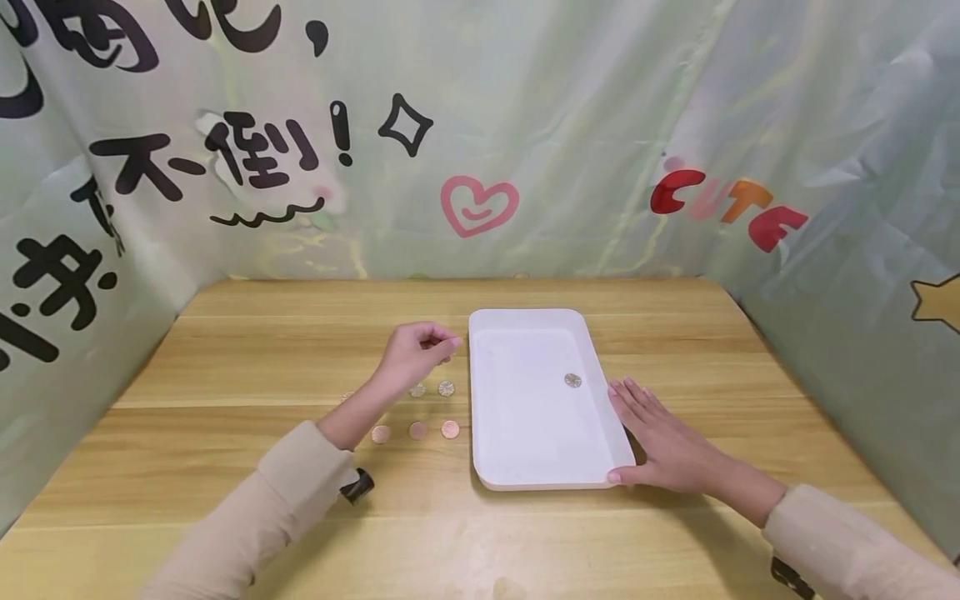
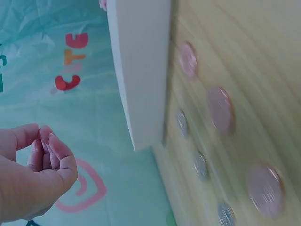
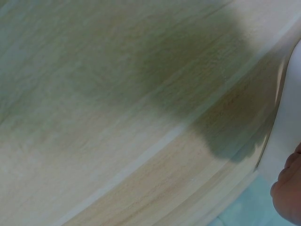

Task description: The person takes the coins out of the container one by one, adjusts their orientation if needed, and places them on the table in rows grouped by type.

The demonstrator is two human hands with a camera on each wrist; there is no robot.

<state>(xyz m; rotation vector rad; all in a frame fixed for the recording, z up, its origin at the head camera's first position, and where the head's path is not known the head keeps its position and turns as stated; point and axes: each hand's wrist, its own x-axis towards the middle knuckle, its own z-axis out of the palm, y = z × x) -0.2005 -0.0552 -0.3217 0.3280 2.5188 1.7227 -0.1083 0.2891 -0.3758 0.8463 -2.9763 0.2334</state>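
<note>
A white rectangular tray (image 1: 525,400) lies on the wooden table with one silver coin (image 1: 573,380) inside, toward its right side. My left hand (image 1: 416,357) is raised just left of the tray's far half. Its thumb and fingertips meet in a pinch (image 2: 40,136); I cannot tell if something thin sits between them. Below that arm, on the table, are silver coins (image 1: 446,388) and a nearer row of pink coppery coins (image 1: 450,429). My right hand (image 1: 667,437) rests along the tray's right side, fingers straight at the rim and thumb at the near right corner.
Printed cloth walls (image 1: 600,125) rise behind the table and on both sides. Wooden tabletop (image 1: 420,542) stretches in front of the tray. Beige sleeves (image 1: 300,475) cover both forearms, and a dark strap (image 1: 357,486) shows under the left one.
</note>
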